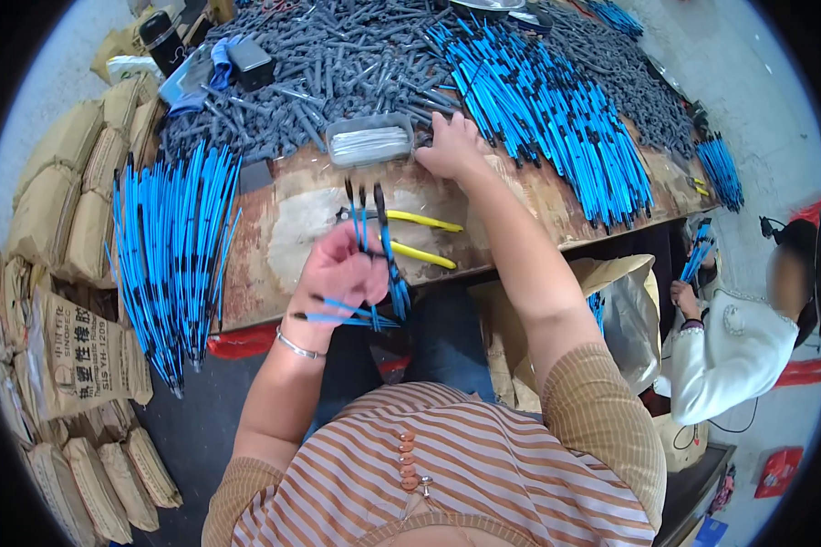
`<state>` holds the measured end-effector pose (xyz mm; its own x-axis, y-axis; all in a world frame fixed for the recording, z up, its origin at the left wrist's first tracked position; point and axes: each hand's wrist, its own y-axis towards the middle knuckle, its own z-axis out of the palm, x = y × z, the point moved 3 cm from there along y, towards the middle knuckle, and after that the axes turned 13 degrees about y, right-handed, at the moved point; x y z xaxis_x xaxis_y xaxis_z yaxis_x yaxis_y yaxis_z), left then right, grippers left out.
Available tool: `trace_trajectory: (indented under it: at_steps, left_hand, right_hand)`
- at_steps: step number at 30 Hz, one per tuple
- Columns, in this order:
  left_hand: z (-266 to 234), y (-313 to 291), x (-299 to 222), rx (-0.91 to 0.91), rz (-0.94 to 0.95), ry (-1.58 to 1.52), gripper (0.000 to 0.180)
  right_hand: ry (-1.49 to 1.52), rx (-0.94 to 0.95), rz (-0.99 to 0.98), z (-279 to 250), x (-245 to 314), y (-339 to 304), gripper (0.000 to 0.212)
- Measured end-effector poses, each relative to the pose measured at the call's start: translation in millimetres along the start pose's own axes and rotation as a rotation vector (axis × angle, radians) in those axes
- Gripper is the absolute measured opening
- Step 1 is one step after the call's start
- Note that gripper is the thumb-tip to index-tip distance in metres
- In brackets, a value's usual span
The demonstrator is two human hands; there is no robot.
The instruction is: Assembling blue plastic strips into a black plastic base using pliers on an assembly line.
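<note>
In the middle, my left hand (345, 269) is closed around several thin blue rods (394, 273) with black ends. Some stand up between its fingers; others stick out sideways below the palm. My right hand (453, 148) reaches to the near edge of a heap of dark grey plastic parts (337, 77). Its thumb and fingers are spread apart there, and nothing clearly shows between them. Just left of it sits a clear plastic box (368, 139) of thin white sticks. Between my hands lie pliers with yellow handles (424, 221), partly hidden behind the left hand.
Bundles of blue rods lie at the table's left edge (175, 255) and right side (556, 128). A black flask (161, 42) and a dark box (251, 64) stand back left. Paper sacks (73, 219) are stacked at left. At right, a person in white (734, 351) holds blue rods.
</note>
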<state>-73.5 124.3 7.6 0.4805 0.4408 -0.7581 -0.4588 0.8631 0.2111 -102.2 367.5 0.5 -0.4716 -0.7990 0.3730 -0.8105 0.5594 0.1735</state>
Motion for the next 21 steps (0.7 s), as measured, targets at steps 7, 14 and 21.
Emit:
trace_trajectory:
  at_steps: [7, 14, 21]
  left_hand:
    - [-4, -15, -3, 0.233, -0.228, -0.121, 0.015]
    - [2, -12, 2, 0.053, -0.25, 0.05, 0.014]
    - [-10, -9, 1, 0.329, -0.096, -0.153, 0.014]
  right_hand:
    - [0.038, -0.009, -0.114, 0, -9, 18, 0.038]
    - [0.468, -0.29, -0.295, -23, 35, 61, 0.037]
    - [0.245, -0.415, -0.26, -70, -29, 87, 0.017]
